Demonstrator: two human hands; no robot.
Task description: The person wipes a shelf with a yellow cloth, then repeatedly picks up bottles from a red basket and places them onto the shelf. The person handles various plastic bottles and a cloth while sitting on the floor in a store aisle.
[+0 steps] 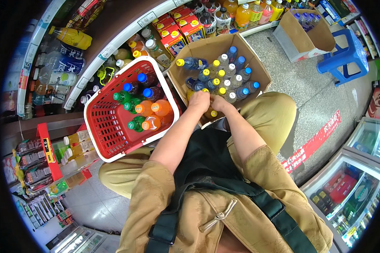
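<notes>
A large open cardboard box [256, 60] stands before my knees, holding many upright soft-drink bottles with yellow, white and blue caps. My left hand [199, 101] and my right hand [220, 103] meet over its near side. Just beyond the left knuckles shows a yellow-capped bottle [205, 90]; the fingers of both hands are mostly hidden, so any grip on it is unclear. Another yellow-capped bottle [211, 114] sits below the hands. To the left, a red plastic basket [131, 126] with a white rim leans tilted, with orange [161, 107], green-capped [136, 123] and dark blue-capped bottles [148, 92] inside.
Drink shelves [120, 38] curve along the left and far side, close behind the basket. A smaller cardboard box [291, 38] and a blue plastic stool [351, 55] stand on the floor at far right. A glass-fronted cooler [342, 189] is at lower right.
</notes>
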